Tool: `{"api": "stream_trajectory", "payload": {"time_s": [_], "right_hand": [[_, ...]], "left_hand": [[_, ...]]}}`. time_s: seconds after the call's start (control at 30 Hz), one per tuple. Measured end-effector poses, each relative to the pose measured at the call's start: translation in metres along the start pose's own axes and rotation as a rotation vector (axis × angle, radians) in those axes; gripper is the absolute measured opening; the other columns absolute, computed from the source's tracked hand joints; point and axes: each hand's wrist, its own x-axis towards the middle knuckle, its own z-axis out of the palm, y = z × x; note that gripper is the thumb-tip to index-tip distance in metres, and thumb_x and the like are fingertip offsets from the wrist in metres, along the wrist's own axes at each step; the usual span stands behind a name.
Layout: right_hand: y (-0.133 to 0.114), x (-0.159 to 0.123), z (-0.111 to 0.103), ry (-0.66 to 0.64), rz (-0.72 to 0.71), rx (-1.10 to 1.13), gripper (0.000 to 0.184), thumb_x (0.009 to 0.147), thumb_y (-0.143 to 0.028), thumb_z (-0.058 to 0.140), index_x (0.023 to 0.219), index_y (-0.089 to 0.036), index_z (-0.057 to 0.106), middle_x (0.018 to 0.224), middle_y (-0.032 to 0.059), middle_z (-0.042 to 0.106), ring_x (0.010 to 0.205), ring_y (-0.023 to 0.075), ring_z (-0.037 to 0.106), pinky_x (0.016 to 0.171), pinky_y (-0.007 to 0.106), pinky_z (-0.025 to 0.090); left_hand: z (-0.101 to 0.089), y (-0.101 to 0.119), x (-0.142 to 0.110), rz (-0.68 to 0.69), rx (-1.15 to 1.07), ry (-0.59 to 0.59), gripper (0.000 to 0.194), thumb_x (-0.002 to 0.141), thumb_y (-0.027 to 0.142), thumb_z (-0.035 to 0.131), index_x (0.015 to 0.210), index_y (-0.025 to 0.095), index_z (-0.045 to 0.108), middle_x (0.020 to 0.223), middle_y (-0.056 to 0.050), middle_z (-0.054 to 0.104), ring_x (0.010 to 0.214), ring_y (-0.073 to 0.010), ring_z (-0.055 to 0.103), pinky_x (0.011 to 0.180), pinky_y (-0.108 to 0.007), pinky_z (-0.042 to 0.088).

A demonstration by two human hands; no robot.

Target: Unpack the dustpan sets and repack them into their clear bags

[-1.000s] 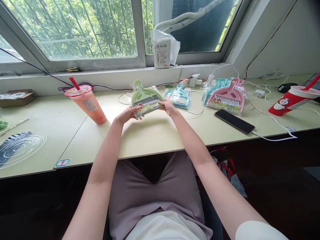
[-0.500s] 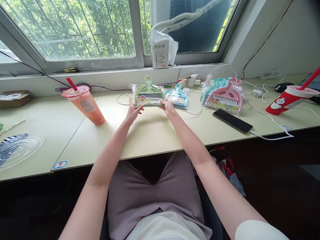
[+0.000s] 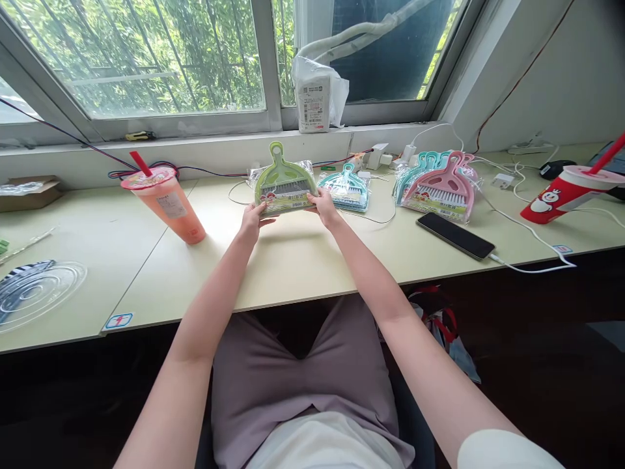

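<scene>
Both hands hold a green dustpan and brush set (image 3: 284,181) in clear wrapping, its handle pointing up and its brush bristles facing me. My left hand (image 3: 253,220) grips the lower left corner, thumb in front. My right hand (image 3: 323,207) is closed on the lower right corner. Just right of it lies a wrapped blue dustpan set (image 3: 346,189), partly behind the right hand. Further right a pink dustpan set (image 3: 441,187) leans in front of several teal ones (image 3: 406,174).
An orange drink cup (image 3: 168,207) with a red straw stands left. On the right lie a black phone (image 3: 456,236) on a white cable (image 3: 532,269) and a red cup (image 3: 556,195). A clear plastic lid (image 3: 58,284) and an open cardboard box (image 3: 34,194) are far left.
The green dustpan set has shifted slightly left and towards me, and it tilts up a little more on its left side. Both hands moved with it, keeping hold.
</scene>
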Motion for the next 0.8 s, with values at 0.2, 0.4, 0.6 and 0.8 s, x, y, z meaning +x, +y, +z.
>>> {"api": "stream_trajectory", "payload": {"time_s": [0.2,0.4,0.6,0.8], "right_hand": [[0.003,-0.002,0.001,-0.034,0.044,0.012,0.010,0.093,-0.029,0.064,0.099,-0.024,0.057,0.099,0.0012,0.073,0.089,0.0150,0.073,0.082,0.034,0.066],[0.002,-0.012,0.001,-0.169,0.049,-0.029,0.037,0.091,-0.051,0.068,0.115,-0.025,0.057,0.117,0.0062,0.073,0.075,0.0182,0.076,0.075,0.035,0.066],[0.006,-0.011,0.002,-0.090,0.049,-0.143,0.047,0.077,-0.034,0.085,0.113,-0.024,0.056,0.111,0.0055,0.074,0.072,0.0189,0.076,0.075,0.036,0.065],[0.011,-0.003,-0.001,0.039,0.018,-0.136,0.038,0.082,-0.029,0.077,0.112,-0.024,0.055,0.113,0.0053,0.072,0.092,0.0191,0.073,0.075,0.035,0.066]], "left_hand": [[0.001,0.000,0.000,0.023,0.008,-0.016,0.028,0.087,0.023,0.055,0.114,0.017,0.054,0.100,-0.007,0.073,0.064,-0.0169,0.072,0.058,-0.026,0.055],[-0.003,-0.001,0.002,0.007,0.029,0.030,0.036,0.084,0.030,0.060,0.116,0.017,0.058,0.096,-0.007,0.072,0.063,-0.0182,0.072,0.063,-0.029,0.057],[-0.003,0.000,-0.005,0.092,0.093,-0.066,0.050,0.084,0.055,0.069,0.117,0.019,0.062,0.115,-0.011,0.072,0.060,-0.0141,0.070,0.063,-0.026,0.057],[0.000,0.003,-0.010,0.116,0.158,-0.144,0.065,0.072,0.052,0.085,0.120,0.018,0.059,0.115,-0.012,0.073,0.064,-0.0141,0.071,0.066,-0.025,0.058]]}}
